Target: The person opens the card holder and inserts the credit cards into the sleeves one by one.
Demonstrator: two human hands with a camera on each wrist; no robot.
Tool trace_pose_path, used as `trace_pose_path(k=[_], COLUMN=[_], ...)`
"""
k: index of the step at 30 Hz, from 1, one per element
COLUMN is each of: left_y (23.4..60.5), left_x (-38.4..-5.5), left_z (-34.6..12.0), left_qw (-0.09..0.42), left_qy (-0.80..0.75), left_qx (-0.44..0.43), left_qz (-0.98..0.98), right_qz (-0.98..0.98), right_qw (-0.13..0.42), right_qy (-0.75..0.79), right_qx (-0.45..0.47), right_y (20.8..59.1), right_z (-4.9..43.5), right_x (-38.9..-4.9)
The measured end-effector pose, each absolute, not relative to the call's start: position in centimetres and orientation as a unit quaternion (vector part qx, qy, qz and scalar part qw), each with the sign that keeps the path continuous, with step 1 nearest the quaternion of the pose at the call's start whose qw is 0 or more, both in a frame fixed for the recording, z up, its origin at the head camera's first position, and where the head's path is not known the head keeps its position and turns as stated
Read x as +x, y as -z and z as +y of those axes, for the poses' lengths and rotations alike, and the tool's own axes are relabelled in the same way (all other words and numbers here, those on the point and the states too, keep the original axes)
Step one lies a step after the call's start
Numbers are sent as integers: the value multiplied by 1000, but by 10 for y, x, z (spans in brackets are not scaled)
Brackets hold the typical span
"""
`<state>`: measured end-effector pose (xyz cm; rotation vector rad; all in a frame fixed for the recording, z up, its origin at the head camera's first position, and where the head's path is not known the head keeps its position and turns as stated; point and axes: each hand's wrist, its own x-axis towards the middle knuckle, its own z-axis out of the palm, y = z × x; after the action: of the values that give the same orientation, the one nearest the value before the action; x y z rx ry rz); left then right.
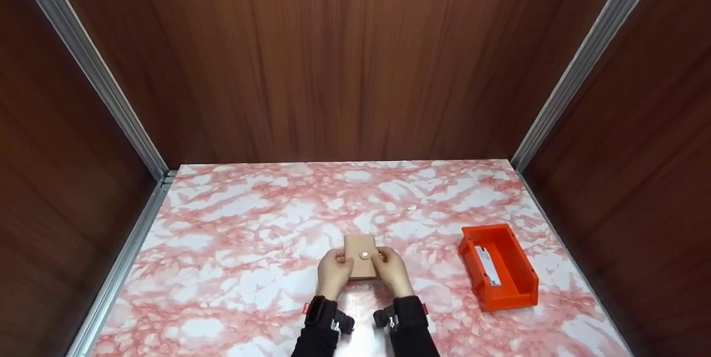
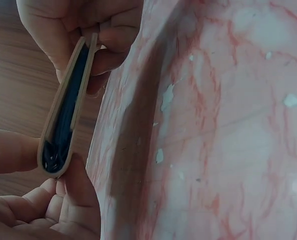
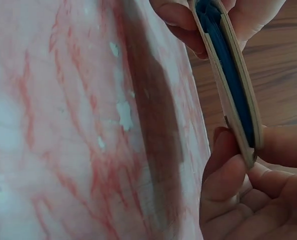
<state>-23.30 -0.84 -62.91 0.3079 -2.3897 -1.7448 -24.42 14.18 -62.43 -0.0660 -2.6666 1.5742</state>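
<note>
A tan card holder (image 1: 354, 242) with a round snap button (image 1: 364, 255) on its strap is held up between both hands, above the tabletop. My left hand (image 1: 334, 272) pinches its left side between thumb and fingers. On the opposite side, my right hand (image 1: 394, 271) pinches the edge near the snap. Both wrist views look at the holder end-on, where blue inner sleeves (image 2: 66, 110) show between the two covers. The covers meet in a rounded fold at the left hand and lie close together at the right hand's fingers (image 3: 226, 177).
An orange open-front bin (image 1: 508, 302) with a white label (image 1: 487, 266) stands on the right of the red-and-white marbled table (image 1: 233, 268). Brown wood-grain panels (image 1: 344, 63) and metal corner posts (image 1: 589, 60) enclose the back and sides.
</note>
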Motion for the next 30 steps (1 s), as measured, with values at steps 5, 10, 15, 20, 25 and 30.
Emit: trace_pose_path(k=[5, 10, 15, 20, 25, 30], left_y=[650, 670, 672, 669, 667, 666], left_x=[-240, -247, -248, -247, -246, -245], left_z=[-8, -7, -4, -4, -4, -3], left_qw=[111, 112, 110, 96, 95, 105], left_qy=[545, 513, 498, 478, 470, 454], left_qx=[87, 82, 76, 81, 79, 71], left_qz=[-826, -847, -857, -869, -874, -882], right_qz=[-867, -876, -885, -888, -891, -893], right_qw=[10, 2, 4, 3, 13, 18], right_qy=[-498, -482, -466, -459, -454, -449], right_qx=[-17, -14, -15, -13, -12, -14], right_y=[626, 628, 629, 630, 631, 631], right_z=[142, 143, 145, 146, 146, 145], right_x=[-243, -242, -242, -243, -243, -243])
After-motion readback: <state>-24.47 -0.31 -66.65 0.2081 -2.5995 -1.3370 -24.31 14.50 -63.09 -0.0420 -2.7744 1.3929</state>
